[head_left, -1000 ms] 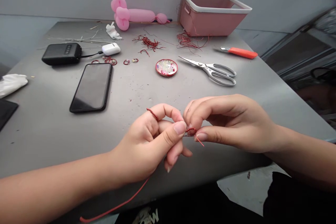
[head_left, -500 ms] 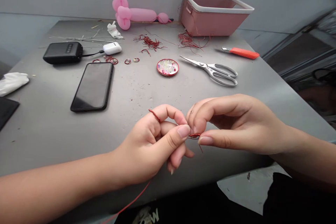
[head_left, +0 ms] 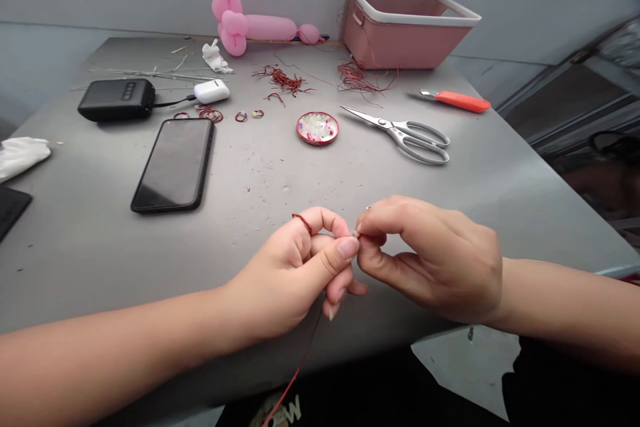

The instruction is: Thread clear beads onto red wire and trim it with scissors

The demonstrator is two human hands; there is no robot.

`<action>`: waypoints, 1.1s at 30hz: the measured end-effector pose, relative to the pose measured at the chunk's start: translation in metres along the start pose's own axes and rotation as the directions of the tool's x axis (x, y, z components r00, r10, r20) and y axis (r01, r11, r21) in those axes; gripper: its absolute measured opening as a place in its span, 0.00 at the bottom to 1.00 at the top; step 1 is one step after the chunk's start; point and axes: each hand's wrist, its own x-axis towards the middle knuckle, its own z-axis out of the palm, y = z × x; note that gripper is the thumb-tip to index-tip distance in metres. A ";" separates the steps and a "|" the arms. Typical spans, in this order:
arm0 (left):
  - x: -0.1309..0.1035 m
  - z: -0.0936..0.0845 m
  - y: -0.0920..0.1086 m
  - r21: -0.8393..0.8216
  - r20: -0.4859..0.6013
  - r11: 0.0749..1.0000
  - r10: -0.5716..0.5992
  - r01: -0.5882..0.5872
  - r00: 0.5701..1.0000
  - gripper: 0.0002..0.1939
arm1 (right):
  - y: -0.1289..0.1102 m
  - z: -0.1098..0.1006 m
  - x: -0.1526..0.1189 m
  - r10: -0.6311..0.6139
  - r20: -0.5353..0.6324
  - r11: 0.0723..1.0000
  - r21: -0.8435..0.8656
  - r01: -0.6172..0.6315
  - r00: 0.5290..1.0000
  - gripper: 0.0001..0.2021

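My left hand (head_left: 305, 267) pinches a thin red cord between thumb and forefinger, and a loop of red cord (head_left: 302, 222) goes round its forefinger. A long end of the red cord (head_left: 299, 368) hangs below this hand toward my lap. Fingertips together, my right hand (head_left: 425, 257) pinches at the same spot, touching the left fingertips; the piece of cord between them is mostly hidden. Beyond the hands lie a round red-rimmed dish (head_left: 318, 128) of small beads and silver scissors (head_left: 400, 133) with grey handles.
A phone (head_left: 174, 163), a black power bank (head_left: 117, 99) and a white case (head_left: 211, 91) are at left. Small red cord rings (head_left: 241, 117) and cord scraps (head_left: 286, 79) lie behind. Farther back are a pink balloon (head_left: 270, 27), a pink bin (head_left: 395, 37) and an orange cutter (head_left: 463, 101).
My right hand has turned over, its thumb and fingers now closed together at the left fingertips. The red cord between the hands is now mostly covered, and its hanging end has swung right.
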 end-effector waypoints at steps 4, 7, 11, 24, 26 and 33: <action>0.001 0.000 0.002 0.007 -0.002 1.000 -0.005 0.005 1.000 0.16 | 0.000 0.006 -0.003 -0.010 -0.031 0.999 -0.040 0.009 0.999 0.06; 0.003 0.000 0.003 0.012 -0.008 1.000 -0.009 0.010 1.000 0.16 | 0.001 0.008 -0.004 -0.048 -0.092 0.990 -0.134 0.036 0.995 0.07; 0.004 -0.001 0.002 0.005 -0.012 1.000 -0.025 0.025 1.000 0.15 | 0.001 0.004 0.001 -0.011 -0.032 0.997 -0.072 0.009 0.999 0.07; 0.008 -0.013 0.003 -0.316 0.234 0.935 -0.085 0.158 0.969 0.13 | 0.036 -0.007 0.022 0.186 0.596 0.181 0.760 -0.624 0.781 0.02; 0.008 -0.012 0.004 -0.320 0.231 0.934 -0.088 0.161 0.969 0.13 | 0.036 -0.004 0.021 0.179 0.618 0.102 0.763 -0.639 0.766 0.02; 0.010 -0.013 0.003 -0.299 0.253 0.940 -0.090 0.166 0.963 0.13 | 0.037 -0.003 0.022 0.195 0.675 0.056 0.717 -0.695 0.712 0.04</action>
